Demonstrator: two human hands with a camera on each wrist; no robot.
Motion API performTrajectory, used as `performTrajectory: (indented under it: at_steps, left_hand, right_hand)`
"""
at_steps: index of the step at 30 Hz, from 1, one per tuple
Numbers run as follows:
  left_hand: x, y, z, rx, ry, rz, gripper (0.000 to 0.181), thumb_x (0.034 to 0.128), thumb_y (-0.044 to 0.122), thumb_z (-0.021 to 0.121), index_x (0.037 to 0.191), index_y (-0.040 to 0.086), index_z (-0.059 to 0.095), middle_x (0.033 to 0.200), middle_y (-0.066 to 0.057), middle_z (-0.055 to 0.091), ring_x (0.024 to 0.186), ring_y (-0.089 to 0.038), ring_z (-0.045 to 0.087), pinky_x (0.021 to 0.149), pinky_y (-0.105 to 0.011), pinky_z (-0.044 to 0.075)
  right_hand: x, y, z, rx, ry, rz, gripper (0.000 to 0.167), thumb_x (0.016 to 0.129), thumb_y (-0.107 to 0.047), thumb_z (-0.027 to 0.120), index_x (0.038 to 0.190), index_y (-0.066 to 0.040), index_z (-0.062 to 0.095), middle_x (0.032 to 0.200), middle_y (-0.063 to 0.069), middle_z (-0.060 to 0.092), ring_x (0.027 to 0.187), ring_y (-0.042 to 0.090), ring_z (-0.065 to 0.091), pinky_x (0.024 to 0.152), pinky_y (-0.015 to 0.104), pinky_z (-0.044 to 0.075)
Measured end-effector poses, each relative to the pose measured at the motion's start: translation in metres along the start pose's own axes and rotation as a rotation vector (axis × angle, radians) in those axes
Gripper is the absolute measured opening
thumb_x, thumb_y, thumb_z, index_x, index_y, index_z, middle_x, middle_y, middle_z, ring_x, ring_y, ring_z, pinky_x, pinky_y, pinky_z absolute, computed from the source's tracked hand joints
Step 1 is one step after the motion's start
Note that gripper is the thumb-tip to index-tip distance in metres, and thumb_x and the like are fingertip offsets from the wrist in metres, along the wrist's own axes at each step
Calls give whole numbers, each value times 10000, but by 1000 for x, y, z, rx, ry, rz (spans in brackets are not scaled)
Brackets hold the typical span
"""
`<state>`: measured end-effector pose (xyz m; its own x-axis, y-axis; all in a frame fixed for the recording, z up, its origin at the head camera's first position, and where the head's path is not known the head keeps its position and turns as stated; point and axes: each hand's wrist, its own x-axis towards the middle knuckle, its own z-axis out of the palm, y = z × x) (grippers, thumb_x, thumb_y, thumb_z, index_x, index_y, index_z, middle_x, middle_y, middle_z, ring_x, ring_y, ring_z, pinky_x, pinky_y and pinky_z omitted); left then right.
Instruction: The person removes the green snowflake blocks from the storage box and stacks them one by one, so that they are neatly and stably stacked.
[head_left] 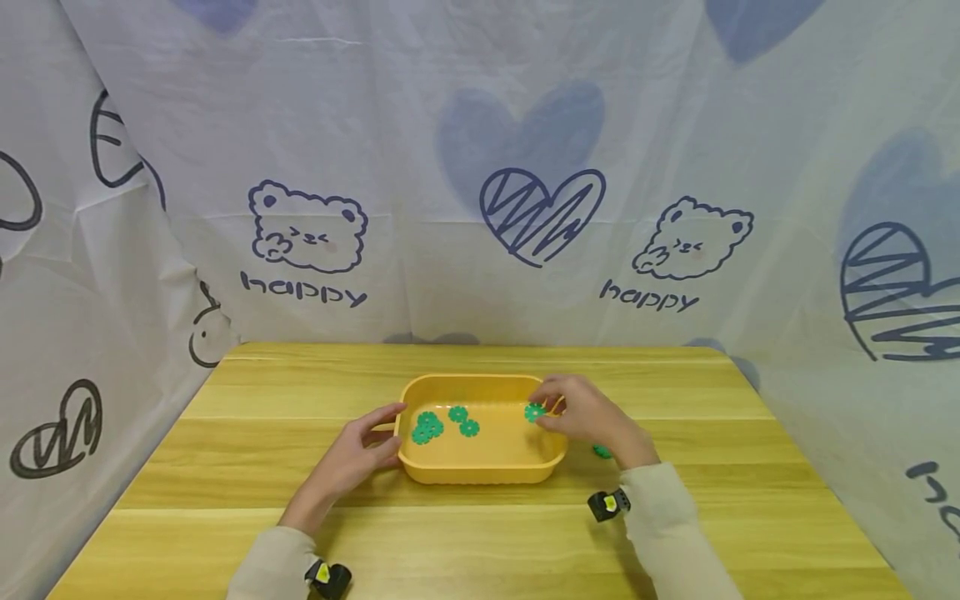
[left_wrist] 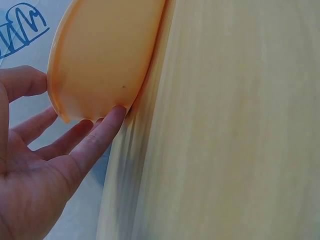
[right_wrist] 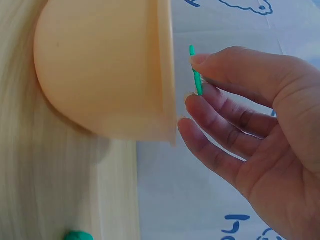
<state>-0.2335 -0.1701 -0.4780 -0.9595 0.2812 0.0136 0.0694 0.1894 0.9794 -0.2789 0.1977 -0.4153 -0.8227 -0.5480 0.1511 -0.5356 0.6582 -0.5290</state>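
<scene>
Five or so flat green plastic discs with notched edges (head_left: 458, 414) lie in the yellow rectangular plastic tray with rounded corners (head_left: 482, 475), all toward its left half; some overlap in a small cluster, so the exact count is unsure. That part looks done. One more disc (head_left: 534, 412) is not yet down: the right hand (head_left: 583, 410) pinches it between thumb and fingertips at the tray's right end, and the right wrist view shows it edge-on, just beside the rim and apart from it. Outside, at least one green piece (head_left: 602, 451) rests on the pale wooden desk (head_left: 465, 550), partly hidden by the right forearm; whether others lie behind it, I cannot tell. Judging by this layout, most of the visible discs are in, with the held one and the outlying one left. The left hand (head_left: 363, 446) is spread wide, its fingertips touching the tray's left end.
</scene>
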Motion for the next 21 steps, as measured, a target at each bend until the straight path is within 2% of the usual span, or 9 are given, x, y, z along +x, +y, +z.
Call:
performTrajectory:
  at_steps: [6,13,17,21]
  left_hand:
    - [0,0,0,6,0,3,570,1020,24,571,1564,13,401,1601,-291,346,1404,-505,456,927,-326,639]
    - [0,-1,0,7,-2,-1,568,1026,27,566,1568,16,396,1612,-285,330,1420,-506,435,930,-316,637]
    - [0,-1,-1,4,-4,4,564,1030,31,563,1568,19,396,1613,-285,326,1424,-509,430,930,-314,637]
    - [0,-2,-1,-4,-7,5,565,1030,37,568,1569,22,397,1614,-283,322,1424,-506,433,931,-320,637]
  right_hand:
    - [-10,11,-8,1,32,18,183,898,-83,764,1074,-32,766,1008,59,715,901,193,662,783,297,619]
    - [-26,31,-15,8,45,61,186,890,-65,778,1069,-19,757,1004,81,708,898,182,654,826,410,645]
    - [-35,42,-20,-8,40,101,182,886,-54,779,1063,-16,756,1000,87,710,888,172,654,797,350,641]
    - [-43,51,-22,-18,43,103,183,880,-45,786,1058,-11,756,997,90,714,876,166,662,775,315,642]
